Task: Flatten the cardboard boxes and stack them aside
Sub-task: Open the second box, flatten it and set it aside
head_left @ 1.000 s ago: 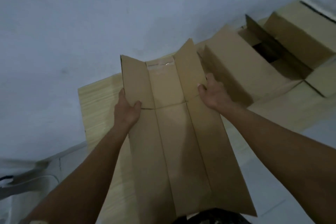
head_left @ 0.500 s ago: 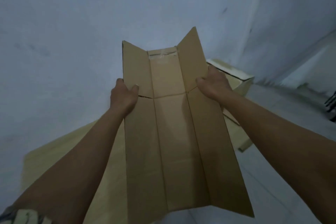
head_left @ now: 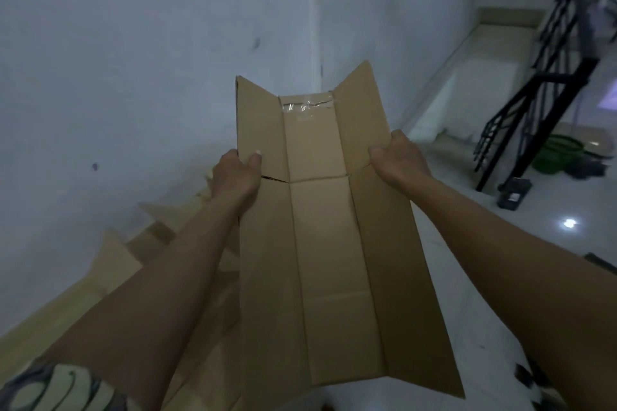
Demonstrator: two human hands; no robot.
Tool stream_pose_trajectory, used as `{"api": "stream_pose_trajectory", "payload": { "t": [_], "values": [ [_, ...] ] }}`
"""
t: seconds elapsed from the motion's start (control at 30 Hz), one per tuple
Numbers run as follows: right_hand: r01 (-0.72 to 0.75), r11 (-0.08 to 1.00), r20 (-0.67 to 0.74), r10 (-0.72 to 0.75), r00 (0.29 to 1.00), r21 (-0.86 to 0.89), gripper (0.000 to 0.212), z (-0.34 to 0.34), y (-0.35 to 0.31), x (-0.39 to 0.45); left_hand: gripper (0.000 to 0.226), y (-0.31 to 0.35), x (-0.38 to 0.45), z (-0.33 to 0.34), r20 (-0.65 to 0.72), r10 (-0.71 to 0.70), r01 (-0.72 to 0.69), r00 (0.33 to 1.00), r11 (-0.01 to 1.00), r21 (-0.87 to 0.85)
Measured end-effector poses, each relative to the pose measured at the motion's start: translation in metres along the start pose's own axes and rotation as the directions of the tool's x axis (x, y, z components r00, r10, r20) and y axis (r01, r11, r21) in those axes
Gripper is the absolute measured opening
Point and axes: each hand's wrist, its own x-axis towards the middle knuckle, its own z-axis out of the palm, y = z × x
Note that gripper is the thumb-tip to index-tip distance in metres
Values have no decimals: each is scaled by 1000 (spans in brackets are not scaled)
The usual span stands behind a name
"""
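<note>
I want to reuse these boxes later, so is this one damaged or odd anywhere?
Yes. The flattened box has a dark tear along the flap crease, just under the left hand. Crinkled clear tape still clings to the middle flap's far edge. The right hand covers its side's crease.

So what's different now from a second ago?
The view has swung right: the open boxes are gone from sight, and a black stair railing now shows. Both the left hand and right hand still grip the flattened box by its side edges.
</note>
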Motion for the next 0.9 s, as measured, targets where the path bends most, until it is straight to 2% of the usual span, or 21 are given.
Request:
{"api": "stream_pose_trajectory", "payload": {
  "t": [0.13, 0.33, 0.47, 0.57, 0.67, 0.77, 0.9],
  "values": [
    [-75, 997, -47, 76, 996, 19, 39, -28, 39, 66, 51, 38, 51, 75, 105, 4, 3, 994, 998, -65],
    [-101, 995, -110, 101, 989, 1, 14, -63, 94, 163, 48, 88, 114, 182, 194, 22, -2, 981, 995, -100],
    [-127, 992, -77, 127, 989, -2, 20, -68, 136, 242, 49, 110, 154, 251, 220, -30, 47, 975, 996, -74],
    [-120, 992, -7, 121, 993, 28, 30, -64, 166, 308, 49, 119, 184, 296, 201, -64, 87, 977, 991, -106],
    [-141, 988, 80, 137, 987, 54, 28, -61, 194, 379, 47, 131, 213, 351, 159, -125, 143, 979, 984, -108],
    [-126, 992, 90, 125, 988, 16, 24, -57, 213, 444, 42, 147, 230, 394, 100, -197, 209, 975, 969, -135],
    [-97, 994, 119, 104, 987, -59, 33, -40, 227, 511, 44, 152, 253, 441, 43, -308, 311, 950, 940, -141]
  ]
}}
